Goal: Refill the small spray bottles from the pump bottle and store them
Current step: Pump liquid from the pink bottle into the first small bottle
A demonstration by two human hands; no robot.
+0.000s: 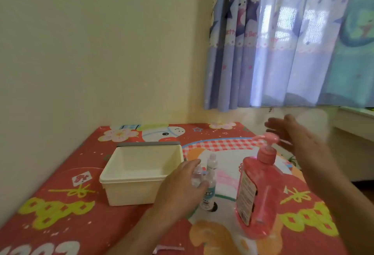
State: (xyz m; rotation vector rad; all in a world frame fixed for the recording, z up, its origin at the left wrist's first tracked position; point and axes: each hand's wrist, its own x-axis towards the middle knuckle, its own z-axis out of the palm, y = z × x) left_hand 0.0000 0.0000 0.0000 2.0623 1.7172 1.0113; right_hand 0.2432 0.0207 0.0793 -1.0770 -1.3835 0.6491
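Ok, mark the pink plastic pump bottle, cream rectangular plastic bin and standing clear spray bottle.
pump bottle [261, 200], head view, body.
plastic bin [129, 192], head view, near wall.
standing spray bottle [207, 198], head view, label.

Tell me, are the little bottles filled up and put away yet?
Not yet. Nothing looks done: the cream box holds no bottles. In hand: the left hand holds one small spray bottle; the right hand hovers open by the pink pump bottle. Left: filling both, including the second small bottle, and storing them.
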